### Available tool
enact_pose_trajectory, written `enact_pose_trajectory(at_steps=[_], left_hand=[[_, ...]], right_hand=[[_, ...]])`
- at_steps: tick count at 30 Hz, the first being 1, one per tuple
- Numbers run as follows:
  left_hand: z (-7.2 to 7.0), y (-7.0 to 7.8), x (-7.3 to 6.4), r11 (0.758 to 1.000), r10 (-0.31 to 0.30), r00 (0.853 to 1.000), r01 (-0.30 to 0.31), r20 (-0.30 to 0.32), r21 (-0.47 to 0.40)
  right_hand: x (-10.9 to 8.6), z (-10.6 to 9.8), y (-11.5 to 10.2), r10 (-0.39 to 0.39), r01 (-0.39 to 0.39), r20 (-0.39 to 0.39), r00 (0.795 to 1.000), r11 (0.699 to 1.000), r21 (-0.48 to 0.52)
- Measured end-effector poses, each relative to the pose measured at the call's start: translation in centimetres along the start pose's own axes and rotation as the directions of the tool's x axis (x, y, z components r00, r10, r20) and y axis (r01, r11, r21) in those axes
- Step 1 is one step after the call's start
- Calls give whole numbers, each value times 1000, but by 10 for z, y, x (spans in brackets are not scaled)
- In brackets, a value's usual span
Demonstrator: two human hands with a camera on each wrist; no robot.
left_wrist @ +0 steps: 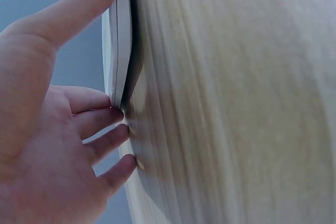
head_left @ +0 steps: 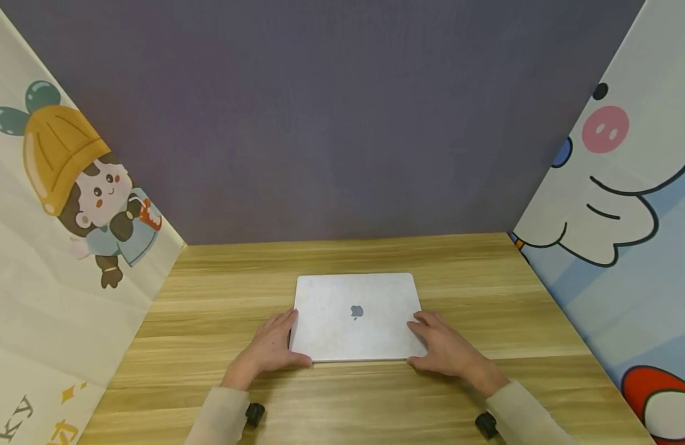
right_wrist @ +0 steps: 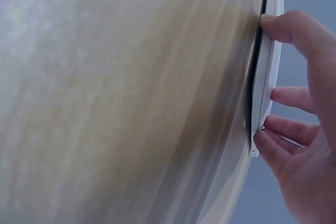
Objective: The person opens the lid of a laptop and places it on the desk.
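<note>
A closed silver laptop [head_left: 331, 296] with a dark apple logo lies flat on the wooden table, its long front edge toward me. At its near left corner, my left hand [head_left: 272, 346] grips it, thumb along the front edge and fingers at the left side. In the left wrist view, the lower fingertips [left_wrist: 126, 167] of that hand reach down to the tabletop. My right hand [head_left: 448, 349] holds the near right corner. The right wrist view shows its thumb at the front edge and its fingers [right_wrist: 286, 129] bent against the side.
The wood-grain table [head_left: 348, 408] extends around the laptop. A dark grey panel [head_left: 342, 123] stands behind it. Cartoon-printed sheets flank both sides, with a yellow-hatted figure [head_left: 106, 198] at left and a white pink-nosed character [head_left: 626, 173] at right.
</note>
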State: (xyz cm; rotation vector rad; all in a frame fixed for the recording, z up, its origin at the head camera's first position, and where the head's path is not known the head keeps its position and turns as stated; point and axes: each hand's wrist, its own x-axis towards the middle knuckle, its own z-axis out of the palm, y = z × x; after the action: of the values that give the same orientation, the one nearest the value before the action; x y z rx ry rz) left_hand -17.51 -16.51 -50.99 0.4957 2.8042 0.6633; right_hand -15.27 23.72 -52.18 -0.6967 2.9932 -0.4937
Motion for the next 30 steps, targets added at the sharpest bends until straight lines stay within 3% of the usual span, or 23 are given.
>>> enact_pose_trajectory(at_steps=[11,30], left_hand=[[1,-3,1,1000,24,999,-24,-24,17],[1,-7,-1,999,30,1000,-30,5,-24]], right_hand=[[1,-6,-3,0,1,16,1000,1000,-4],[1,-7,1,-15,15,-1,1000,1000,-11]])
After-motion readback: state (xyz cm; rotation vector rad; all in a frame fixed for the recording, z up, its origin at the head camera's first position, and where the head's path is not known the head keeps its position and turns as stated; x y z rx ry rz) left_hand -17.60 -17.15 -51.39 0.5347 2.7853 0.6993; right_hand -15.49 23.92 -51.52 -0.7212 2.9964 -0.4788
